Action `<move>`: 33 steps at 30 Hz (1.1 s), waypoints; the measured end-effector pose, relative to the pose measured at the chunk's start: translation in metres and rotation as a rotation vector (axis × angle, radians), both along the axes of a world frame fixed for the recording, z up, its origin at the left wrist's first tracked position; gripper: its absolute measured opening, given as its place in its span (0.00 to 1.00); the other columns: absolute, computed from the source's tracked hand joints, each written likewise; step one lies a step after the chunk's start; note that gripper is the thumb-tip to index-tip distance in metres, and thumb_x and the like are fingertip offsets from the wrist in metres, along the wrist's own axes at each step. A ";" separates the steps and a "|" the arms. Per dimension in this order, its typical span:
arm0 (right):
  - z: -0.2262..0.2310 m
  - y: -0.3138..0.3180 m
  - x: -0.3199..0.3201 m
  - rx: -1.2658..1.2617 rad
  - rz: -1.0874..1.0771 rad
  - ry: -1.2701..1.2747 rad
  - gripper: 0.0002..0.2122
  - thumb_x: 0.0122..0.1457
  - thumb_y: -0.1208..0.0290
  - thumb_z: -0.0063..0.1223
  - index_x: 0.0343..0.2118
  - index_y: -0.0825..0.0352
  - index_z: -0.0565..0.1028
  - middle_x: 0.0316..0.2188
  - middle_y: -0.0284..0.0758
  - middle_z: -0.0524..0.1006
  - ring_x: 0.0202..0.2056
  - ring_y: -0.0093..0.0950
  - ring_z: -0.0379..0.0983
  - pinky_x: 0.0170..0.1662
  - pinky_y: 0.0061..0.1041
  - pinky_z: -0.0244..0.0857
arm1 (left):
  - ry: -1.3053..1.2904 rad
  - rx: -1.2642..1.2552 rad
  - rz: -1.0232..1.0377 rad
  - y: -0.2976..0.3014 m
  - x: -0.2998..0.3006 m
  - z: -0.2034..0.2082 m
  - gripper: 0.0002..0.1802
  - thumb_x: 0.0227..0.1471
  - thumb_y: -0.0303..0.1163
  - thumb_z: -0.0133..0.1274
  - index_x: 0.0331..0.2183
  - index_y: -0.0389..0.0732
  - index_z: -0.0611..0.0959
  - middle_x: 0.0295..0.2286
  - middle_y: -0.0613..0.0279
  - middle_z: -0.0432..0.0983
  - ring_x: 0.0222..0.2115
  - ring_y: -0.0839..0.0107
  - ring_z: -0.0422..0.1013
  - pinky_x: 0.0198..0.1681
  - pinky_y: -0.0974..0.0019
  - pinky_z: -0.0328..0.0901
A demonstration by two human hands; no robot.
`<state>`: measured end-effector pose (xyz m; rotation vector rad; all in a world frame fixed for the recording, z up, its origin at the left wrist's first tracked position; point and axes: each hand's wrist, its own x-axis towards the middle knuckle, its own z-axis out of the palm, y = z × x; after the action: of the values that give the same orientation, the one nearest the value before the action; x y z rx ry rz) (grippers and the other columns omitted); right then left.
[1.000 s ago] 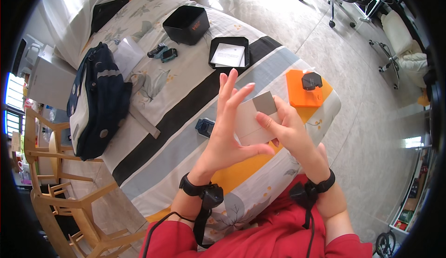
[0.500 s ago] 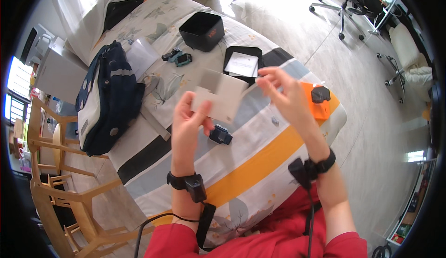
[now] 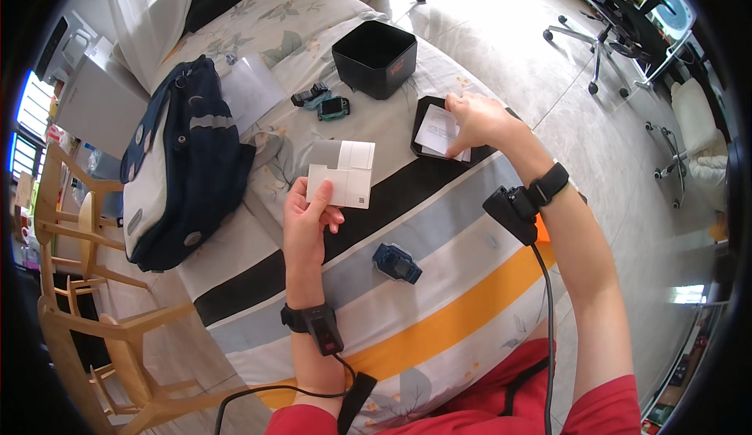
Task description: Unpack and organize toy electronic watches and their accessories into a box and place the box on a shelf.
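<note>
My left hand [image 3: 309,214] pinches a flat white card-like packet [image 3: 356,176] with a grey area, thumb in front, held above the bed. At the far right of the bed, my right hand [image 3: 487,124] reaches over a shallow black tray [image 3: 423,114]. Its thumb and fingers are spread across a white paper booklet [image 3: 437,131] that lies in the tray, fingertips near its edges. On the sheet between my forearms lies a dark blue wristwatch [image 3: 398,263]. Beyond the packet, teal-strapped watches [image 3: 333,108] lie close together. Each wrist wears a black strap with a cabled device.
A deep black box [image 3: 374,59] stands open behind the tray. A navy and cream backpack [image 3: 188,176] lies at the left, beside white paper [image 3: 251,94]. My right wrist device mostly hides an orange box [image 3: 543,231]. Wooden chairs [image 3: 117,317] stand left of the bed.
My right hand has moved from the air beside the packet to the booklet in the tray. My left hand has kept the packet and turned it flatter to view. The whole view has shifted.
</note>
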<state>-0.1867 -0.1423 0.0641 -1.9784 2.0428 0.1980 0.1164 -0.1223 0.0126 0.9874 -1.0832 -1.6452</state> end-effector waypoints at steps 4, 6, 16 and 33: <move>0.002 -0.006 0.003 -0.016 0.010 0.053 0.34 0.32 0.54 0.71 0.42 0.71 0.71 0.38 0.44 0.74 0.45 0.38 0.70 0.48 0.30 0.65 | -0.040 -0.012 0.004 0.001 -0.003 0.001 0.12 0.56 0.37 0.54 0.34 0.38 0.72 0.23 0.63 0.75 0.15 0.82 0.67 0.14 0.81 0.57; 0.002 -0.007 0.002 0.008 0.023 0.080 0.34 0.32 0.55 0.71 0.41 0.71 0.71 0.38 0.43 0.74 0.45 0.38 0.70 0.48 0.31 0.65 | -0.037 -0.010 0.004 0.001 -0.004 -0.001 0.12 0.56 0.37 0.54 0.34 0.39 0.72 0.23 0.63 0.75 0.15 0.82 0.67 0.14 0.81 0.57; 0.000 0.004 0.000 -0.170 0.183 0.024 0.32 0.34 0.65 0.71 0.46 0.68 0.72 0.44 0.45 0.71 0.49 0.40 0.69 0.50 0.32 0.66 | -0.054 0.004 -0.007 0.001 -0.008 -0.002 0.13 0.56 0.37 0.54 0.35 0.38 0.72 0.23 0.64 0.75 0.15 0.82 0.68 0.15 0.80 0.58; -0.035 0.016 0.028 -0.409 0.033 -0.353 0.11 0.52 0.79 0.48 0.37 0.68 0.79 0.32 0.45 0.78 0.38 0.40 0.75 0.45 0.33 0.68 | 0.111 0.064 0.007 0.007 -0.013 0.018 0.20 0.56 0.30 0.52 0.47 0.30 0.66 0.28 0.51 0.77 0.21 0.71 0.74 0.21 0.76 0.70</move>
<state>-0.1588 -0.1265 0.0289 -2.0842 1.9268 -0.5668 0.1031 -0.1152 0.0306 0.9281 -0.9571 -1.7174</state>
